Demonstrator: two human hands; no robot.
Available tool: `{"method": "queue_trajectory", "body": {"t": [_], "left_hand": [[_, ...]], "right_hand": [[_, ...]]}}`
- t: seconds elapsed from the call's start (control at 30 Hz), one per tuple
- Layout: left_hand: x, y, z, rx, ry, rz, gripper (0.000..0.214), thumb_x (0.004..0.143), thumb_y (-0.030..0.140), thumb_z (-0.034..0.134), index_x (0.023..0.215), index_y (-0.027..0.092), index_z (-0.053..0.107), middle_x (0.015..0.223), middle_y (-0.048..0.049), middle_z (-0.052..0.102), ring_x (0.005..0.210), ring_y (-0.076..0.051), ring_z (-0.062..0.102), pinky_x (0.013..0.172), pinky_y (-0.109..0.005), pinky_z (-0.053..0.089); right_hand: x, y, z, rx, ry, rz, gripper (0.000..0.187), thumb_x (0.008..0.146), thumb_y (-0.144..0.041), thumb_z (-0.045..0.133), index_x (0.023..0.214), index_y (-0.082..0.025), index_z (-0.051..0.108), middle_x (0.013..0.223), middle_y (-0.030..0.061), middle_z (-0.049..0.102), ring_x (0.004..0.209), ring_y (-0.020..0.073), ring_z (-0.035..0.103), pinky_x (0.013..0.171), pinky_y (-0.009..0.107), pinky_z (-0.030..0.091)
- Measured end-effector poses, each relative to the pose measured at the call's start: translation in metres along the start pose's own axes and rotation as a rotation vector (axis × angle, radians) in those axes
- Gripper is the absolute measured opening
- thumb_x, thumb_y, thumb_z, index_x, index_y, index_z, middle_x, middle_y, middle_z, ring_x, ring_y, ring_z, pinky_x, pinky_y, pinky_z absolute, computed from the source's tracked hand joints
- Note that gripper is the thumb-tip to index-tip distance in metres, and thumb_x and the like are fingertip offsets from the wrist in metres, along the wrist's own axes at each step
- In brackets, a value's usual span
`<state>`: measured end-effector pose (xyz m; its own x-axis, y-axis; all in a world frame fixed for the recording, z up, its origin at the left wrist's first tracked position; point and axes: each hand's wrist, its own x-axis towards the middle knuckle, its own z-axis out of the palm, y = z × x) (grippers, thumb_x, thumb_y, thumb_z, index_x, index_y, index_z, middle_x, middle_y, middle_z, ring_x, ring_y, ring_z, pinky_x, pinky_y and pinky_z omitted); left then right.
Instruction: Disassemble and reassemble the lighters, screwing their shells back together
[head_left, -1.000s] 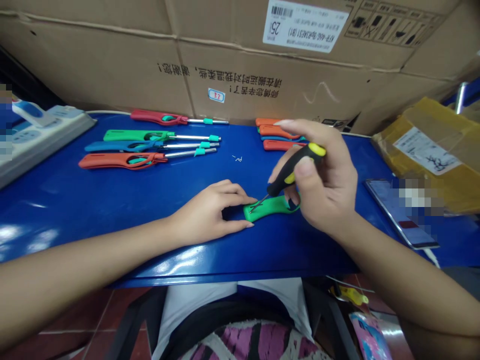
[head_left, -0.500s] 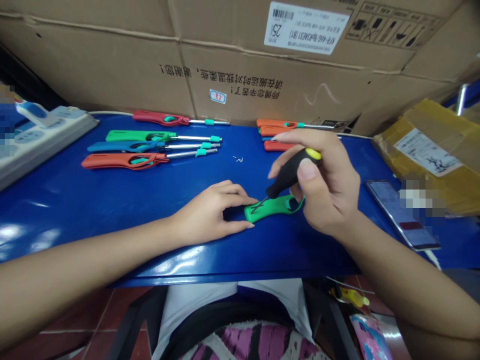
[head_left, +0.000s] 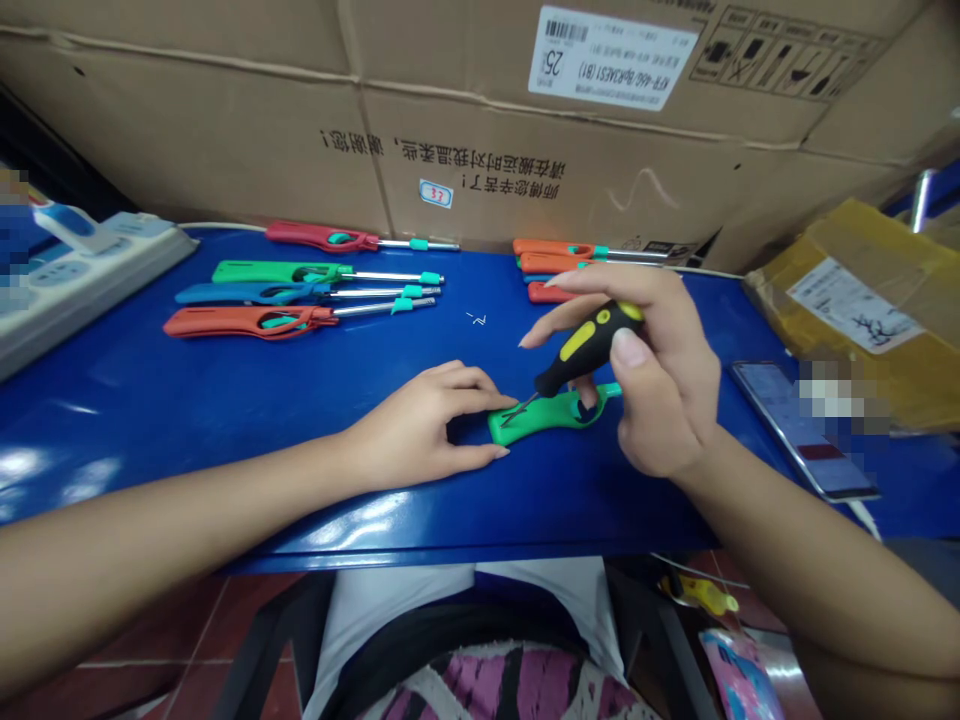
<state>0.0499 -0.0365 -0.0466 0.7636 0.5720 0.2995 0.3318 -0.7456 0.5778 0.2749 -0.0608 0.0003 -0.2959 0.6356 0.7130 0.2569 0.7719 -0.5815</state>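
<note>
A green lighter [head_left: 546, 416] lies flat on the blue table, close to its front edge. My left hand [head_left: 427, 420] grips the lighter's left end between thumb and fingers. In my right hand [head_left: 664, 375] is a black and yellow screwdriver [head_left: 589, 345], tilted, its thin shaft pointing down to the left. The screwdriver's tip meets the lighter's upper face near the left end. One finger of my right hand reaches down by the lighter's trigger opening. Part of the lighter's right end is hidden behind that hand.
Several long-nosed lighters lie at the back left, among them an orange one [head_left: 225, 321] and a red one [head_left: 322, 236]. More orange lighters [head_left: 555, 262] are stacked at the back right. Small white bits [head_left: 478, 320] lie between. A phone [head_left: 802, 430], power strip [head_left: 90, 265] and large carton [head_left: 262, 110] surround the work.
The screwdriver handle has turned in my right hand, so its yellow inlay now shows. My right thumb and fingers have shifted slightly. My left hand and the lighter stay put.
</note>
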Motion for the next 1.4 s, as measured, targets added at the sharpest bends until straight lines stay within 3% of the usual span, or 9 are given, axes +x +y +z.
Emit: {"method": "queue_trajectory", "body": {"t": [0.17,0.27,0.43,0.67,0.73,0.87,1.1,1.27,1.4], "left_hand": [[-0.001,0.0,0.001,0.018,-0.036,0.038,0.046,0.086,0.044,0.078,0.123,0.018,0.071,0.115,-0.007,0.069,0.106,-0.022,0.061,0.096,-0.039,0.047],[-0.002,0.001,0.001,0.024,-0.064,0.04,0.046,0.088,0.045,0.076,0.125,0.018,0.069,0.117,-0.0078,0.068,0.108,-0.024,0.061,0.096,-0.039,0.046],[-0.003,0.002,0.0,0.025,-0.076,0.03,0.044,0.09,0.044,0.073,0.127,0.02,0.068,0.118,-0.0086,0.069,0.108,-0.024,0.062,0.096,-0.039,0.046],[-0.002,0.0,0.001,0.011,-0.058,0.03,0.039,0.091,0.039,0.073,0.125,0.02,0.069,0.115,-0.0076,0.069,0.106,-0.023,0.061,0.095,-0.039,0.047],[-0.002,0.001,0.0,-0.011,-0.055,0.024,0.038,0.091,0.038,0.074,0.125,0.021,0.069,0.114,-0.0073,0.069,0.106,-0.023,0.062,0.095,-0.038,0.047],[-0.002,0.001,-0.001,-0.009,-0.053,0.027,0.039,0.091,0.037,0.074,0.126,0.022,0.069,0.114,-0.0071,0.069,0.105,-0.022,0.062,0.095,-0.037,0.047],[-0.003,-0.002,0.001,-0.007,-0.049,0.061,0.036,0.092,0.035,0.073,0.127,0.026,0.07,0.11,-0.0056,0.069,0.105,-0.022,0.063,0.093,-0.037,0.047],[-0.002,-0.001,0.0,-0.022,-0.069,0.053,0.032,0.093,0.034,0.071,0.124,0.025,0.071,0.111,-0.0061,0.069,0.104,-0.021,0.064,0.092,-0.036,0.047],[-0.003,-0.003,0.002,-0.005,-0.064,0.057,0.035,0.093,0.037,0.071,0.127,0.026,0.07,0.116,-0.007,0.069,0.109,-0.023,0.064,0.095,-0.038,0.047]], "right_hand": [[0.005,-0.003,-0.001,-0.319,0.071,-0.099,0.022,0.095,-0.03,0.064,0.117,-0.026,0.069,0.101,0.0041,0.075,0.088,0.0196,0.072,0.073,0.031,0.062],[0.005,0.001,-0.001,-0.337,0.132,-0.1,0.022,0.099,-0.034,0.059,0.117,-0.026,0.07,0.099,0.0039,0.075,0.096,0.021,0.073,0.075,0.031,0.062],[0.002,0.007,0.0,-0.157,0.065,-0.108,0.035,0.106,-0.031,0.042,0.136,-0.027,0.059,0.103,0.0051,0.074,0.091,0.021,0.075,0.077,0.037,0.063],[0.004,-0.004,0.0,-0.348,0.123,-0.343,0.016,0.087,-0.027,0.076,0.103,-0.028,0.072,0.087,-0.0002,0.078,0.061,0.0154,0.068,0.056,0.028,0.059],[0.002,-0.004,-0.002,-0.322,0.128,-0.337,0.015,0.093,-0.031,0.068,0.107,-0.027,0.072,0.088,0.0006,0.078,0.062,0.0153,0.069,0.058,0.028,0.06],[0.001,-0.003,-0.002,-0.124,0.048,-0.253,0.039,0.098,-0.019,0.046,0.132,-0.021,0.065,0.1,0.0058,0.077,0.075,0.0178,0.073,0.061,0.033,0.061],[0.004,-0.006,-0.001,-0.382,0.14,-0.341,0.011,0.088,-0.034,0.075,0.096,-0.03,0.068,0.076,-0.0016,0.074,0.057,0.0169,0.065,0.051,0.031,0.056],[-0.003,-0.002,0.001,-0.169,0.022,-0.138,0.03,0.103,-0.031,0.041,0.126,-0.025,0.06,0.105,0.0068,0.073,0.072,0.0184,0.071,0.06,0.034,0.059],[0.002,-0.003,0.002,-0.275,0.108,-0.261,0.018,0.089,-0.024,0.067,0.108,-0.024,0.066,0.087,0.0017,0.072,0.064,0.0157,0.066,0.055,0.03,0.056]]}}
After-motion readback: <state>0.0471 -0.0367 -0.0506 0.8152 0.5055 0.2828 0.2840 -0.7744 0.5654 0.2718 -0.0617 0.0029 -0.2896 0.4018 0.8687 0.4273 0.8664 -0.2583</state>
